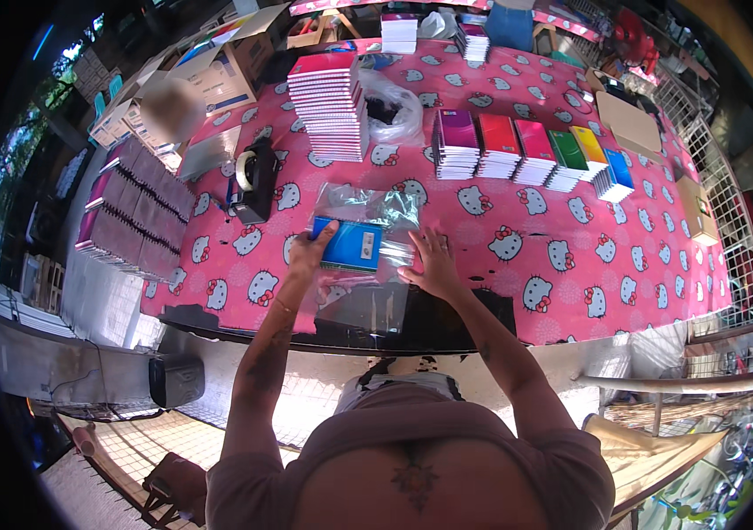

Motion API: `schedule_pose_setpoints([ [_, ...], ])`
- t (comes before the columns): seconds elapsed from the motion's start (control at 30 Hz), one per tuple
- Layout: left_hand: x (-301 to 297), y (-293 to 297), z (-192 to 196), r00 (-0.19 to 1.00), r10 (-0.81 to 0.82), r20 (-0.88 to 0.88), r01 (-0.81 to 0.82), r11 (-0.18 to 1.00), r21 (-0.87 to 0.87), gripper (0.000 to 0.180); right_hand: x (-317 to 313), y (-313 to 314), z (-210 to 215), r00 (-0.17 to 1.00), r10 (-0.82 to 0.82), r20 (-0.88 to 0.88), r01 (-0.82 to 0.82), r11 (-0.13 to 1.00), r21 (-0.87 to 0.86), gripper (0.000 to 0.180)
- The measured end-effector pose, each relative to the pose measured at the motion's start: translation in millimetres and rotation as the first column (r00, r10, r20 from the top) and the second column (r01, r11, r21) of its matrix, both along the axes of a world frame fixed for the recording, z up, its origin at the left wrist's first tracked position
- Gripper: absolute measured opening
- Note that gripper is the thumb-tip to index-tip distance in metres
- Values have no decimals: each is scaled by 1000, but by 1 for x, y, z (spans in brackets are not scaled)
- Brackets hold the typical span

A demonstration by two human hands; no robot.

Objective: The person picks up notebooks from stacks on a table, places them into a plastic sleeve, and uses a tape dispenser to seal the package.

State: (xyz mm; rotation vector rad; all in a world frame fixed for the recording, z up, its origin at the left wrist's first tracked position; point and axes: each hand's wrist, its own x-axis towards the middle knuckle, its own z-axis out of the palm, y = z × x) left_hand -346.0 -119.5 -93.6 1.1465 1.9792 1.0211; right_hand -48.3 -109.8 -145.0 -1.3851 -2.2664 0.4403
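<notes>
My left hand (pixel 308 250) grips the left edge of a blue spiral notebook (pixel 354 247), its thumb on the cover and its other fingers mostly hidden. The notebook lies over clear plastic bags (pixel 363 305) near the table's front edge. It is hard to tell whether it is inside one of them. On the right side of the plastic rests my right hand (pixel 434 263), fingers stretched out and apart. Beyond my left hand stands a black tape dispenser (pixel 255 184) with a roll of tape.
Behind the plastic rises a tall stack of red notebooks (pixel 328 110) beside a white plastic bag (pixel 394 106). Shorter stacks, including purple notebooks (pixel 457 146) and green notebooks (pixel 564 163), stand right. Bundled notebooks (pixel 133 216) sit left. Cardboard boxes (pixel 222 79) fill the back left.
</notes>
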Motion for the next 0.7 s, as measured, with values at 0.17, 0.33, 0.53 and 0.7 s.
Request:
schedule_pose_setpoints([
  [0.17, -40, 26, -64, 996, -36, -88, 19, 982, -186, 105, -21, 22, 16, 929, 212, 304, -140, 960, -243, 129],
  [0.33, -16, 26, -23, 945, -233, -230, 149, 932, -332, 107, -11, 24, 16, 936, 115, 332, -59, 983, -174, 114],
  [0.53, -34, 16, -17, 982, -157, -106, 127, 960, -248, 86, -55, 2, 8, 746, -443, -497, -67, 693, -718, 61],
  [0.7, -57, 10, -46, 891, -19, 454, 92, 986, -140, 64, -74, -6, 4, 595, -525, -609, -275, 578, -768, 51],
])
